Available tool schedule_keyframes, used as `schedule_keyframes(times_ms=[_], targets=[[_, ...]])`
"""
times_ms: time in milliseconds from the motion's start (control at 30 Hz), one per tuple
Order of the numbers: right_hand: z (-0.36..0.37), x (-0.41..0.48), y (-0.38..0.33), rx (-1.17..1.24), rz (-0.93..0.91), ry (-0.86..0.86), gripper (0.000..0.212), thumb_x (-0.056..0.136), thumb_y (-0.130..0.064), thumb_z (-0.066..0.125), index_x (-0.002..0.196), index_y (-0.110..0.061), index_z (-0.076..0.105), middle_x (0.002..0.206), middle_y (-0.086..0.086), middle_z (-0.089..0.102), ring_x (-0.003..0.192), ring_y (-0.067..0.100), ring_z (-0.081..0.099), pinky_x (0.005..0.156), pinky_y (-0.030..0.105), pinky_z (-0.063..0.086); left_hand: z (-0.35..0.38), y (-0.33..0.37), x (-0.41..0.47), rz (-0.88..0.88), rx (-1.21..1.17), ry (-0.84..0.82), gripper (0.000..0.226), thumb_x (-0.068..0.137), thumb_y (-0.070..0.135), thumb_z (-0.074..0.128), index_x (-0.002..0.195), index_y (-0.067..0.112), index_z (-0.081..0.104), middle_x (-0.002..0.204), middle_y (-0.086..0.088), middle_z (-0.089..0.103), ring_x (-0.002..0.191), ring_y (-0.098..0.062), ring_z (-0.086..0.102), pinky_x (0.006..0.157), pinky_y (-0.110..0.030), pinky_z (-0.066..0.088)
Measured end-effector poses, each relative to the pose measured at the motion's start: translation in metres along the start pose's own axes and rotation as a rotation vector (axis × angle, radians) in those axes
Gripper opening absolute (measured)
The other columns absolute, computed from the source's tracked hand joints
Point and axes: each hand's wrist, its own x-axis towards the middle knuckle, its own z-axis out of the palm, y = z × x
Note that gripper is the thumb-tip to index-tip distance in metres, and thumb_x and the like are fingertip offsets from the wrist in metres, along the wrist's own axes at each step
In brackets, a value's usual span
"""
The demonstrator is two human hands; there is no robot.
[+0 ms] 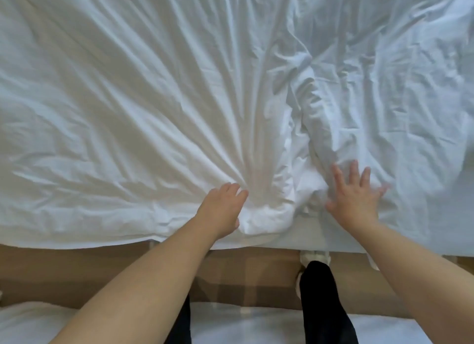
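Note:
A white crumpled sheet [143, 92] covers the bed and fills most of the view. My left hand [220, 207] grips a bunched fold of the sheet near the bed's front edge, and creases fan out from that spot. My right hand [356, 189] lies flat on the sheet with its fingers spread, just right of a thick rumpled ridge [315, 118] that runs up the middle of the bed.
A brown wooden floor [77, 272] runs along the bed's near edge. My dark trouser leg [320, 300] and a white shoe stand on it. More white bedding [38, 323] lies at the bottom of the view.

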Motion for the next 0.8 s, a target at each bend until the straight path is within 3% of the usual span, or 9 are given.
schedule_keyframes(times_ms=[133,233,367,433,533,600,633,733,800], targets=[[0.032,0.026,0.063,0.166,-0.149,0.002,0.086,0.087,-0.063,0.05,0.155,-0.031,0.006,0.163,0.01,0.003,0.149,0.035,0.006,0.111,0.063,0.019,-0.003,0.099,0.063,0.137,0.03,0.195,0.051,0.072,0.017,0.066,0.121,0.011,0.054,0.13,-0.011,0.051,0.125,-0.031,0.046,0.101,-0.041,0.039],[0.051,0.036,0.118,0.348,-0.209,0.166,0.065,0.093,-0.048,0.049,0.151,-0.024,0.03,0.16,0.009,0.021,0.148,0.03,0.015,0.115,0.053,0.016,0.005,0.17,0.113,0.078,0.053,0.087,0.066,0.084,0.024,0.06,0.143,0.013,0.033,0.147,-0.011,0.031,0.142,-0.03,0.022,0.117,-0.047,0.017],[0.073,0.045,0.191,0.506,-0.113,0.29,0.056,0.096,-0.025,0.052,0.148,-0.01,0.035,0.159,0.016,0.021,0.148,0.03,0.015,0.118,0.046,0.018,0.015,0.242,0.151,0.024,0.057,0.061,0.085,0.078,0.035,0.066,0.147,0.013,0.022,0.153,-0.011,0.023,0.143,-0.031,0.019,0.114,-0.053,0.019],[0.078,0.046,0.208,0.647,0.008,0.364,0.055,0.096,-0.023,0.049,0.148,-0.014,0.033,0.159,0.01,0.021,0.145,0.025,0.02,0.114,0.047,0.022,0.021,0.261,0.155,-0.019,0.062,0.043,0.091,0.076,0.04,0.065,0.147,0.01,0.017,0.153,-0.011,0.021,0.142,-0.032,0.019,0.113,-0.051,0.021],[0.071,0.058,0.22,1.143,0.567,0.479,0.053,0.096,-0.028,0.042,0.147,-0.014,0.034,0.154,0.01,0.031,0.137,0.029,0.034,0.107,0.044,0.031,0.029,0.266,0.162,-0.055,0.072,-0.002,0.1,0.076,0.045,0.065,0.15,0.01,0.008,0.156,-0.012,0.014,0.143,-0.031,0.017,0.114,-0.054,0.018],[0.077,0.076,0.228,1.624,0.942,0.27,0.049,0.099,-0.03,0.038,0.145,-0.013,0.038,0.148,0.013,0.041,0.128,0.032,0.046,0.106,0.041,0.039,0.03,0.261,0.164,-0.035,0.063,-0.015,0.099,0.076,0.046,0.065,0.15,0.012,0.008,0.157,-0.01,0.015,0.142,-0.03,0.02,0.114,-0.054,0.019],[0.085,0.085,0.232,1.842,0.993,0.115,0.048,0.099,-0.035,0.041,0.143,-0.016,0.043,0.142,0.012,0.05,0.122,0.032,0.053,0.104,0.045,0.043,0.027,0.259,0.163,-0.024,0.039,-0.017,0.098,0.076,0.047,0.064,0.15,0.013,0.008,0.156,-0.009,0.016,0.142,-0.029,0.021,0.114,-0.053,0.02],[0.128,0.115,0.236,2.004,0.767,-0.25,0.071,0.078,-0.052,0.072,0.141,-0.032,0.045,0.13,0.007,0.061,0.108,0.036,0.065,0.084,0.057,0.055,0.015,0.254,0.153,0.003,-0.067,0.017,0.101,0.079,0.049,0.061,0.152,0.013,0.001,0.158,-0.006,0.014,0.142,-0.026,0.022,0.116,-0.046,0.021],[0.098,0.112,0.218,1.991,0.679,-0.418,0.075,0.075,-0.052,0.078,0.138,-0.027,0.048,0.123,0.01,0.064,0.1,0.032,0.069,0.074,0.049,0.058,0.008,0.249,0.147,0.06,-0.134,0.038,0.108,0.079,0.051,0.062,0.153,0.014,-0.008,0.159,-0.005,0.012,0.142,-0.024,0.024,0.117,-0.042,0.022]])
